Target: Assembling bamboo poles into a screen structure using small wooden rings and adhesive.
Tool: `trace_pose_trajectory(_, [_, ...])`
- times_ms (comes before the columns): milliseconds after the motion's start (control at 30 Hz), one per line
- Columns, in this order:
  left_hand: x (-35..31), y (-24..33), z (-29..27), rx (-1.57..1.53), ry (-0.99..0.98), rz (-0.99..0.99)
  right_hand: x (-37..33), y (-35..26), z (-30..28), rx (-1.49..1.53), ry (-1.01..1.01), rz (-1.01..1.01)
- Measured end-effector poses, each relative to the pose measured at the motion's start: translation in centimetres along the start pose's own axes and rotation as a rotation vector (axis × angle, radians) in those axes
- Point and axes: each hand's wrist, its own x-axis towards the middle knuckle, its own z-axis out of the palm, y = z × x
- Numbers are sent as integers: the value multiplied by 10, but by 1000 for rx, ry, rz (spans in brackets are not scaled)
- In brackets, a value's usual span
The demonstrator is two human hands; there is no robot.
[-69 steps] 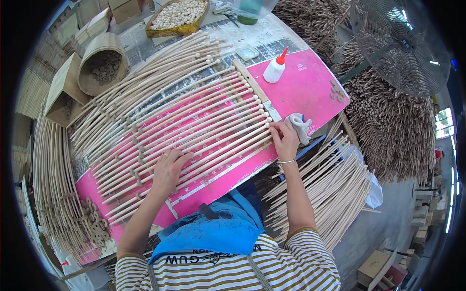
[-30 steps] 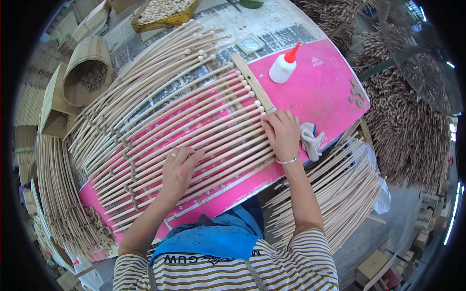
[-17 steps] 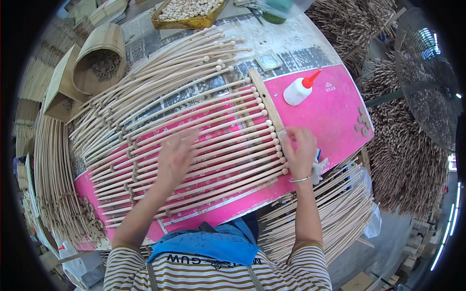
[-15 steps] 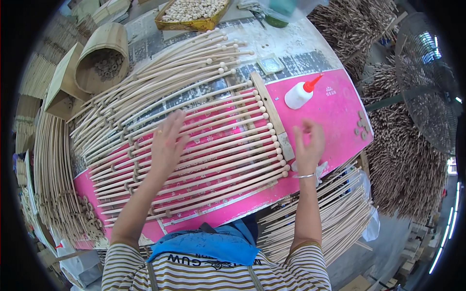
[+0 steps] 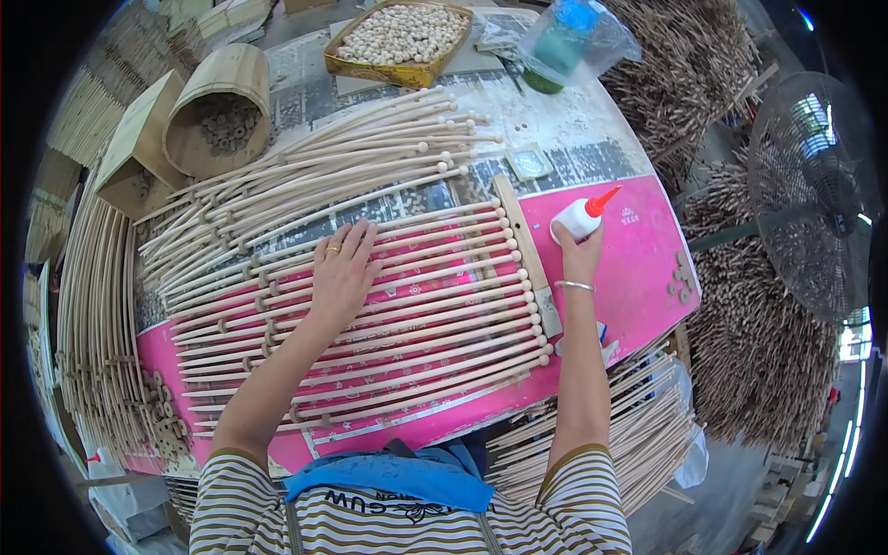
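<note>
Side by side on the pink board (image 5: 638, 277) lies a row of thin wooden sticks (image 5: 435, 294), each with a round ball at its right end and several with a small ring near the left. Their ball ends sit along a wooden strip (image 5: 529, 259). Flat on the upper sticks rests my left hand (image 5: 344, 273), fingers stretched out, holding nothing. To the right of the strip, my right hand (image 5: 581, 250) is wrapped round a white glue bottle (image 5: 575, 220) with a red nozzle, which points up and to the right.
Behind the row is a looser pile of balled sticks (image 5: 305, 176). A yellow tray of wooden balls (image 5: 398, 42) and a small square dish (image 5: 529, 162) stand farther back. At the left are a wooden tub of rings (image 5: 222, 111) and bundled sticks (image 5: 92, 305). A fan (image 5: 814, 185) stands at the right.
My right hand has moved up to the glue bottle and closed round it. My left hand has shifted slightly right and settled flat on the sticks. The whole view has shifted.
</note>
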Motion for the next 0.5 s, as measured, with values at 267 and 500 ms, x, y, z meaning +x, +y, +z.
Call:
trace_pose_trajectory(267, [2,-19,2,-10,6,35,-32,-74,-32,-46,-395,-243])
trace_pose_trajectory(500, [2,-18,3,-19,15,17,-44,-101,-30,-342,-495,-395])
